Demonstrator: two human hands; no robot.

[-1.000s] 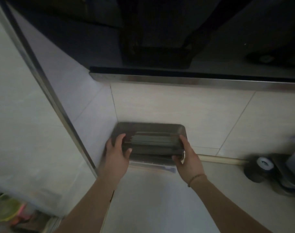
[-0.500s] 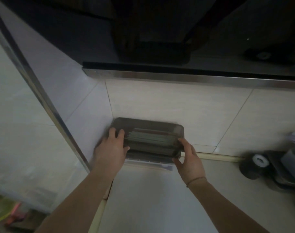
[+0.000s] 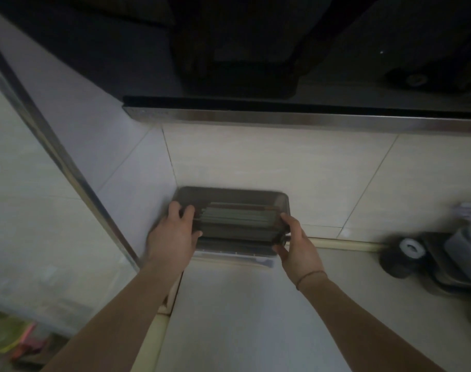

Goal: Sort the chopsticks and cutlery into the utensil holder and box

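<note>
A: What holds what, from the head camera?

B: A dark, translucent chopstick box sits at the back of the counter, in the corner where the tiled back wall meets the side wall. Through its lid a bundle of pale chopsticks shows, lying flat.

A: And the hands?

B: The left hand grips the box's left end, fingers curled over the top and thumb on the front. The right hand grips the right end, fingers clamped on that corner.

A: Room around it?

B: The box's back edge touches the back wall and its left end sits just beside the side wall. Open counter lies in front and to the right; a dark roll with a white core stands well apart on the right, blurred. A dark range hood overhangs above.

A: Which way does it run?

B: Long axis left to right, along the back wall; the chopsticks run the same way.
</note>
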